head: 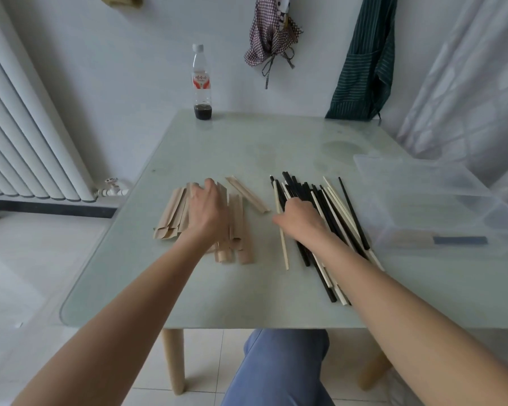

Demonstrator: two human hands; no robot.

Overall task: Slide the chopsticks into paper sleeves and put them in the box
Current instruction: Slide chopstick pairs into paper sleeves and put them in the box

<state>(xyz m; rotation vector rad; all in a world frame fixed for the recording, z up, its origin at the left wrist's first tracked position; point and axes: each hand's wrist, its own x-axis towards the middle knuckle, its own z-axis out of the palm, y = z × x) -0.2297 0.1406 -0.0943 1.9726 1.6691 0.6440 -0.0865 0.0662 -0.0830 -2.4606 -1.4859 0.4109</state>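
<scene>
Reaching left hand (207,212) flat onto sleeves (235,221), right hand (301,219) fingering chopsticks (329,218) left of box (440,200); grips unclear, risking scattering the pile.

The left hand (208,212) covers the middle of the paper sleeves (238,230), its fingertips blurred. The right hand (301,219) hides its own fingers among the chopsticks (332,206). The clear box (440,200) runs off the right edge.

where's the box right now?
In the head view the clear plastic box sits at the table's right edge, just right of the chopstick pile that the right hand rests on.
</scene>
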